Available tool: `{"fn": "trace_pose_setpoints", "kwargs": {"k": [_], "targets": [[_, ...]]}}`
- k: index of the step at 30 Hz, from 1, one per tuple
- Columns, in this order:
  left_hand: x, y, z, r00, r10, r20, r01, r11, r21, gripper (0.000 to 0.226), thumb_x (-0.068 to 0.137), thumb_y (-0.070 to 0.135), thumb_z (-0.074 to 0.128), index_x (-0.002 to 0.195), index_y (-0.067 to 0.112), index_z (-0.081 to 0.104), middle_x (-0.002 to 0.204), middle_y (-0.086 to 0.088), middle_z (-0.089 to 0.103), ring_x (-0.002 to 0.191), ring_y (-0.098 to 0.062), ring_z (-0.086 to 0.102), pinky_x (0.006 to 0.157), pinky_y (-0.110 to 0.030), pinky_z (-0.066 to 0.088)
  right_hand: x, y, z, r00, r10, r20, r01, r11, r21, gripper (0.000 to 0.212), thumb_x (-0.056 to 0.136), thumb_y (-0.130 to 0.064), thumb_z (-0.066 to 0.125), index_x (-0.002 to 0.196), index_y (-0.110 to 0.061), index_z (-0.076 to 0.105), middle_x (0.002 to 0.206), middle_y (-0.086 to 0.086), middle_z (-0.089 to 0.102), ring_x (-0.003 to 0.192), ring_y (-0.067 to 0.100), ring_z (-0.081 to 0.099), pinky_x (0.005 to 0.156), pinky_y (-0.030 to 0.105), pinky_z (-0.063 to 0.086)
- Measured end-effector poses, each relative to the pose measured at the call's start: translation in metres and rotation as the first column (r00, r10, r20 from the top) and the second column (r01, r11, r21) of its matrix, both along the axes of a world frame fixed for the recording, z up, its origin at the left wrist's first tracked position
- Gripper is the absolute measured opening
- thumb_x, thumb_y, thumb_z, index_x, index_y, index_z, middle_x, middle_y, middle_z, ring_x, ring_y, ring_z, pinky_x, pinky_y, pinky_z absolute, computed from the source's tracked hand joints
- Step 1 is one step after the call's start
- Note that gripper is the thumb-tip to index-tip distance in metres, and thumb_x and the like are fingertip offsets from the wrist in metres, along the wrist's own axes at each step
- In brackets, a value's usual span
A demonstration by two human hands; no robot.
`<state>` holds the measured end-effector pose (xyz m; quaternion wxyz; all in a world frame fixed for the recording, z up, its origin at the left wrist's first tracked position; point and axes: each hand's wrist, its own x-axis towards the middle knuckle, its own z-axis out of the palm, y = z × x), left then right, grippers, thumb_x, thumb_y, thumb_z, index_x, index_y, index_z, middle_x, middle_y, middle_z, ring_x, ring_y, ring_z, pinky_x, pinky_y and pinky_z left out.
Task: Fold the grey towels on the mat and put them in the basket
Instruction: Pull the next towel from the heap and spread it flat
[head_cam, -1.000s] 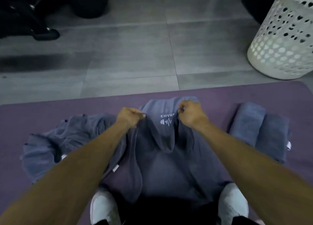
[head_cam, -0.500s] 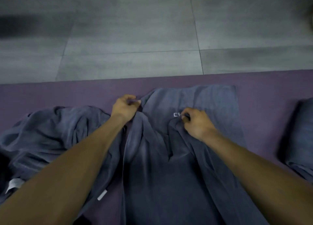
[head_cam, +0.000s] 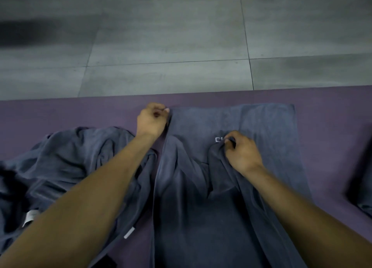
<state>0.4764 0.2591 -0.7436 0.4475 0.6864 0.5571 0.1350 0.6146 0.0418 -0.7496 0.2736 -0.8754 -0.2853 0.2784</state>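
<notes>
Your right hand [head_cam: 242, 153] is covering most of the white lettering [head_cam: 218, 139] on the towel [head_cam: 231, 187], so you are seeing only its first strokes. The bottom edge is cutting off that towel's near end and both your forearms. The right edge is cropping a dark grey bundle [head_cam: 364, 191]; the left edge is clipping the crumpled pile [head_cam: 66, 159].

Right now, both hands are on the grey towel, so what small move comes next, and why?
Probably draw the right hand outward to the towel's right edge. The left hand already pins the far left corner flat on the mat, while the right pinches a bunched ridge mid-cloth.
</notes>
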Motion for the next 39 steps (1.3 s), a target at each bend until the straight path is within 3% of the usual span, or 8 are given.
{"fn": "trace_pose_setpoints", "kwargs": {"k": [5,10,12,17,26,29,34,39], "targets": [[-0.029,-0.044,0.023,0.967,-0.16,0.196,0.201,0.957,-0.209,0.026,0.092,-0.003,0.05,0.104,0.01,0.069,0.094,0.006,0.068,0.077,0.002,0.06,0.072,-0.014,0.047,-0.003,0.002,0.006,1.0,-0.001,0.029,0.002,1.0,-0.021,0.015,0.095,-0.017,0.046,0.097,-0.018,0.061,0.097,0.004,0.067,0.091,0.025,0.061,0.077,0.037,0.052],[-0.055,-0.053,0.023,0.917,-0.176,0.359,0.333,0.832,-0.443,0.033,0.072,0.015,0.055,0.1,0.015,0.072,0.106,-0.007,0.072,0.106,-0.023,0.061,0.087,-0.034,0.039,-0.007,0.004,0.006,0.998,-0.034,0.051,0.038,0.997,-0.067,0.015,0.095,-0.019,0.044,0.098,-0.02,0.059,0.099,0.003,0.066,0.092,0.026,0.06,0.074,0.036,0.051],[-0.064,-0.056,0.02,0.9,-0.104,0.423,0.325,0.807,-0.493,0.033,0.073,0.015,0.054,0.102,0.013,0.07,0.105,-0.01,0.072,0.107,-0.021,0.061,0.087,-0.03,0.041,-0.007,0.004,0.005,0.998,-0.042,0.051,0.045,0.997,-0.059,0.015,0.095,-0.019,0.045,0.098,-0.02,0.06,0.1,0.004,0.066,0.092,0.025,0.061,0.075,0.038,0.052],[-0.079,-0.059,0.014,0.923,-0.187,0.338,0.308,0.884,-0.352,0.031,0.083,-0.015,0.055,0.089,0.011,0.069,0.083,0.001,0.071,0.083,-0.011,0.063,0.08,-0.022,0.05,-0.004,0.014,0.008,0.994,-0.012,0.108,0.014,1.0,-0.012,0.016,0.096,-0.017,0.047,0.097,-0.015,0.062,0.097,0.006,0.067,0.083,0.022,0.06,0.07,0.031,0.05],[-0.062,-0.056,0.024,0.922,-0.331,0.199,0.372,0.901,-0.224,0.008,0.081,0.006,0.074,0.077,0.01,0.067,0.068,0.003,0.062,0.062,-0.002,0.056,0.056,-0.014,0.048,0.0,0.046,0.013,0.993,-0.014,0.118,0.004,0.996,0.088,0.018,0.096,-0.012,0.047,0.097,-0.008,0.064,0.096,0.009,0.068,0.085,0.023,0.062,0.075,0.037,0.055],[-0.05,-0.048,0.023,0.962,-0.175,0.208,0.22,0.951,-0.216,0.009,0.084,0.015,0.072,0.076,0.013,0.069,0.057,0.007,0.058,0.054,-0.005,0.051,0.05,-0.021,0.048,0.004,0.044,0.008,0.996,-0.032,0.087,0.027,0.997,0.069,0.018,0.096,-0.012,0.047,0.098,-0.008,0.065,0.095,0.009,0.068,0.081,0.018,0.059,0.072,0.028,0.05],[-0.011,-0.019,0.004,0.991,0.033,0.129,-0.02,0.994,-0.106,0.014,0.085,0.027,0.072,0.072,0.02,0.073,0.065,0.002,0.066,0.053,-0.008,0.055,0.061,-0.026,0.053,0.007,0.045,0.004,0.997,-0.061,0.039,0.059,0.997,0.053,0.018,0.096,-0.011,0.046,0.096,-0.009,0.064,0.089,0.005,0.064,0.077,0.016,0.057,0.068,0.026,0.047],[0.006,-0.005,-0.012,0.991,0.131,0.017,-0.131,0.991,-0.012,0.011,0.08,0.025,0.077,0.083,0.014,0.076,0.081,0.005,0.069,0.074,-0.007,0.062,0.069,-0.008,0.05,0.007,0.046,0.002,0.997,-0.064,0.035,0.062,0.997,0.056,0.017,0.096,-0.012,0.047,0.096,-0.01,0.064,0.086,0.002,0.062,0.078,0.018,0.058,0.073,0.03,0.052]]}}
